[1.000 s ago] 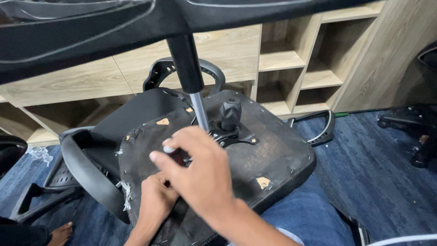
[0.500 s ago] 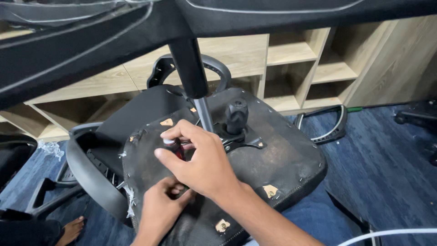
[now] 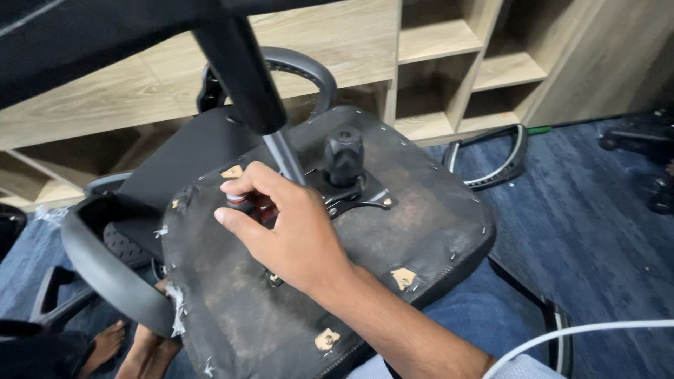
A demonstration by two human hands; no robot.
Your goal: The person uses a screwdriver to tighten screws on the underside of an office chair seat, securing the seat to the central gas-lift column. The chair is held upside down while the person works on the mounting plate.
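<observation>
An upturned black office chair seat (image 3: 407, 224) lies across my lap, its worn underside stapled around the edge. A metal plate with a black knob (image 3: 344, 158) is fixed near its middle, next to a metal rod (image 3: 284, 158). My right hand (image 3: 291, 235) rests on the underside, shut on a small tool with a red and black handle (image 3: 242, 203), beside the plate. My left hand (image 3: 151, 347) is low at the seat's left edge, mostly hidden beneath it.
A black armrest (image 3: 105, 274) curves around the seat's left side. A loose armrest loop (image 3: 491, 161) lies on the blue carpet before wooden shelves (image 3: 449, 63). A thick black column (image 3: 239, 63) crosses the top. A white cable (image 3: 562, 333) and a bare foot (image 3: 105, 344) are low.
My left hand has slipped from the top of the seat down to its left edge. My right hand has moved up towards the plate with the tool.
</observation>
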